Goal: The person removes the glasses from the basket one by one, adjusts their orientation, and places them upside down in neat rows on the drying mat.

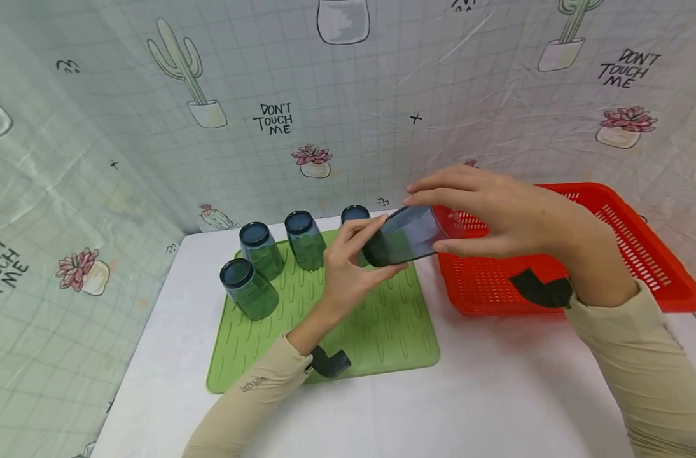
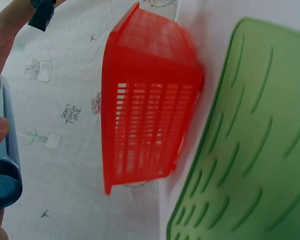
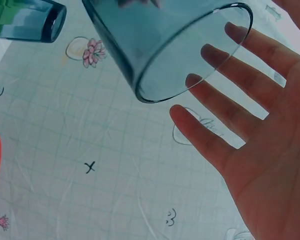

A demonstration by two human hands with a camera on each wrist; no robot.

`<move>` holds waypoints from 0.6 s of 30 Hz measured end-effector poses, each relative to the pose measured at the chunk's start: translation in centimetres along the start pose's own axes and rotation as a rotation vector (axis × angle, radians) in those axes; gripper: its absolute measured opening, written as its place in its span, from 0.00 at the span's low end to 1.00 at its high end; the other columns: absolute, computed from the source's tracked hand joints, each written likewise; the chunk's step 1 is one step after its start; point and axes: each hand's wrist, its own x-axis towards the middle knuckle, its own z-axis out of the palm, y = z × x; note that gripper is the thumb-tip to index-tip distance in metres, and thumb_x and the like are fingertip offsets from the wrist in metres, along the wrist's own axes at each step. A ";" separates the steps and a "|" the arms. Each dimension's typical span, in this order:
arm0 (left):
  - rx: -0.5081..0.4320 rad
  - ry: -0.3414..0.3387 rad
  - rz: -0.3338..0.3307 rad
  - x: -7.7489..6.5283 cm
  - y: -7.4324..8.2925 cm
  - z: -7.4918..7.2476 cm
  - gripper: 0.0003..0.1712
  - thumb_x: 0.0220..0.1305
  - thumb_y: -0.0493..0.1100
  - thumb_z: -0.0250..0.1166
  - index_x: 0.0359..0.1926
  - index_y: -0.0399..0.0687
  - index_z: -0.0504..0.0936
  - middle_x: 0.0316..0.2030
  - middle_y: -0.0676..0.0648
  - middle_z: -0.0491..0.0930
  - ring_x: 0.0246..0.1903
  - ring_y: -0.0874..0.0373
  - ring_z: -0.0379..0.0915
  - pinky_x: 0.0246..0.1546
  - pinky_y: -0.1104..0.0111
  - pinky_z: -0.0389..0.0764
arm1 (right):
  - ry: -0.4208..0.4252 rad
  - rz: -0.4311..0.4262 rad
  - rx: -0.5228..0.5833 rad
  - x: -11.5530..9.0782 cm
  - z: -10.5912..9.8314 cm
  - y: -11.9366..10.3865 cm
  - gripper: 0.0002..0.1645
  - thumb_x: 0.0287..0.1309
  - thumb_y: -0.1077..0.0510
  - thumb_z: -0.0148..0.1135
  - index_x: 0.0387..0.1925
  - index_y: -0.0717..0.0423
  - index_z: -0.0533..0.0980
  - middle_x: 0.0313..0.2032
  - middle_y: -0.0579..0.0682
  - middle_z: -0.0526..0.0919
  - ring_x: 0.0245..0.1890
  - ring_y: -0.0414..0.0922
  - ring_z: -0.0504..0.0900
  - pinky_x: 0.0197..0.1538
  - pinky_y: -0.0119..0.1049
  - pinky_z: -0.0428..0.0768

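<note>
A blue-tinted drinking glass (image 1: 413,232) is held tilted above the mat, its thick base to the left and its open mouth to the right. My left hand (image 1: 348,267) grips it near the base, thumb below and fingers above. Around the mouth end is my right hand (image 1: 508,216), fingers extended and thumb near the lower edge. The right wrist view shows the straight fingers (image 3: 220,105) spread at the glass's rim, partly seen through it. In the left wrist view the glass (image 2: 5,185) is cut off at the left edge.
Several similar glasses (image 1: 308,245) stand bottom-up on a green ridged mat (image 1: 376,343), toward its back and left. A red perforated basket (image 1: 485,299) is on the white table (image 1: 468,394) to the right, partly behind my right arm. Patterned sheeting (image 1: 354,95) hangs behind.
</note>
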 end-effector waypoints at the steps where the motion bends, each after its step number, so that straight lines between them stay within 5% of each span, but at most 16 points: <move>1: 0.029 -0.003 0.035 0.2 0.0 -0.3 0.42 0.39 0.29 0.84 0.61 0.33 0.80 0.54 0.36 0.77 0.54 0.44 0.77 0.54 0.61 0.84 | -0.003 0.003 -0.005 0.1 0.0 0.0 0.37 0.58 0.52 0.74 0.68 0.46 0.73 0.66 0.46 0.74 0.62 0.47 0.75 0.58 0.53 0.80; 12: 0.366 -0.115 0.432 1.4 0.2 -2.7 0.33 0.48 0.29 0.81 0.58 0.34 0.81 0.56 0.34 0.74 0.58 0.40 0.73 0.63 0.57 0.78 | -0.057 0.042 -0.026 0.4 0.0 0.0 0.38 0.60 0.50 0.73 0.70 0.44 0.71 0.68 0.47 0.73 0.64 0.49 0.74 0.61 0.56 0.78; 18: 0.463 -0.136 0.545 1.8 0.1 -3.0 0.27 0.54 0.27 0.75 0.56 0.35 0.82 0.54 0.35 0.75 0.57 0.40 0.74 0.64 0.57 0.77 | -0.087 0.059 -0.024 0.9 0.5 0.2 0.38 0.61 0.47 0.73 0.70 0.48 0.71 0.68 0.49 0.73 0.66 0.49 0.73 0.64 0.55 0.76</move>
